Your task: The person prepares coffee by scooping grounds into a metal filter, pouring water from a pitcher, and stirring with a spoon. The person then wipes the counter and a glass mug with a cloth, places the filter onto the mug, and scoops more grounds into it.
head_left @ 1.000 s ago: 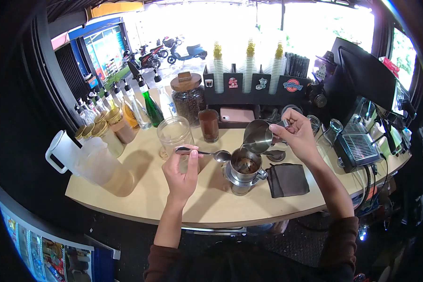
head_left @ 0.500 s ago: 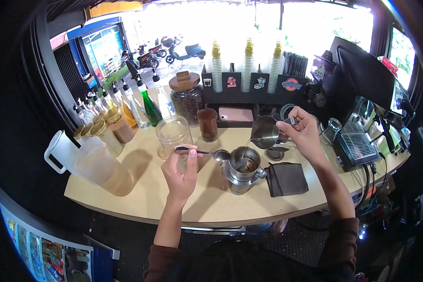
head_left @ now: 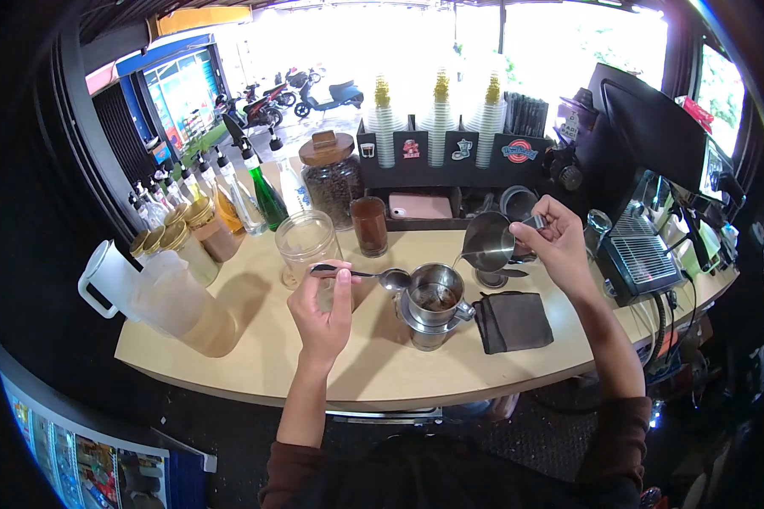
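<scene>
My left hand (head_left: 324,316) pinches the dark handle of a spoon (head_left: 393,279), whose bowl is beside the rim of a metal coffee filter (head_left: 435,297). Dark wet contents show inside the filter, which sits over a small vessel (head_left: 429,340). Up and to the right, my right hand (head_left: 558,243) grips the handle of a steel pitcher (head_left: 487,243). The pitcher is tilted left, and a thin stream leaves its lip above the filter's right rim. A folded dark cloth (head_left: 514,322) lies right of the filter.
An open clear jar (head_left: 308,246), a glass of brown drink (head_left: 369,227) and a bean jar (head_left: 333,187) stand behind. Two plastic pitchers (head_left: 182,301) and pump bottles (head_left: 266,191) are at left. Stacked cups (head_left: 440,127) fill a black holder; a machine (head_left: 645,254) is at right.
My right hand and the steel pitcher have moved a little to the right, away from the filter's middle. My left hand still holds the spoon beside the filter. The whole view has shifted slightly left.
</scene>
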`<move>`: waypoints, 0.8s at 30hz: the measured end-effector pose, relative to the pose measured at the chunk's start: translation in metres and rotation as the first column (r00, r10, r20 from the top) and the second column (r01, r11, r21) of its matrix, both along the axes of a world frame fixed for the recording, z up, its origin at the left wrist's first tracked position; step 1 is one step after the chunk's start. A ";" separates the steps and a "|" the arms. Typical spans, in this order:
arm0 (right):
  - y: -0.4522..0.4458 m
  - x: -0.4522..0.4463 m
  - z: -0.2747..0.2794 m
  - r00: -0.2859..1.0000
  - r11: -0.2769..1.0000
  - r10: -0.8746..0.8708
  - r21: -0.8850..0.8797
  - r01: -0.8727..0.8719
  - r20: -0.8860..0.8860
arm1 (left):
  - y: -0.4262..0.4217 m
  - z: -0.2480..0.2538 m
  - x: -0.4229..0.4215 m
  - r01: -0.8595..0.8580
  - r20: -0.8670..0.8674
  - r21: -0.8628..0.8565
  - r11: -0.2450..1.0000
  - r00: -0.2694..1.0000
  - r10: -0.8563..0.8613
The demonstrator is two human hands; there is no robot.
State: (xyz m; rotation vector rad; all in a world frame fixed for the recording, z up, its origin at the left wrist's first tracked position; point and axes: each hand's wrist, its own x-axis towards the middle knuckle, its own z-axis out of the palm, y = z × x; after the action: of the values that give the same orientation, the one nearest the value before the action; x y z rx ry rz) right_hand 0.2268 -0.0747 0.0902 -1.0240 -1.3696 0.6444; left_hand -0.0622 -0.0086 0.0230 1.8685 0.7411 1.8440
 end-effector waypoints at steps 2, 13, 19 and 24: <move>-0.003 0.000 0.000 1.000 1.000 -0.002 -0.005 0.002 -0.002 | 0.000 0.000 0.001 -0.003 -0.009 0.001 1.000 1.000 0.003; -0.007 -0.004 0.002 1.000 1.000 -0.030 -0.005 0.030 -0.010 | -0.005 0.001 0.008 0.025 -0.003 -0.019 1.000 1.000 -0.025; -0.014 0.006 -0.006 0.995 0.999 -0.043 -0.023 0.041 -0.088 | -0.003 -0.003 0.016 0.032 -0.019 -0.001 0.999 0.999 -0.032; -0.021 0.023 -0.030 0.966 0.997 -0.069 -0.050 0.059 -0.250 | -0.003 -0.003 0.024 0.053 -0.007 0.021 0.998 0.999 -0.053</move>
State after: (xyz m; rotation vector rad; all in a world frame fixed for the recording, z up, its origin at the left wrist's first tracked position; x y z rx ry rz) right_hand 0.2497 -0.0957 0.0602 -0.9796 -1.1012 0.7312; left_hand -0.0380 -0.0116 0.0198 1.8900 0.6704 1.8203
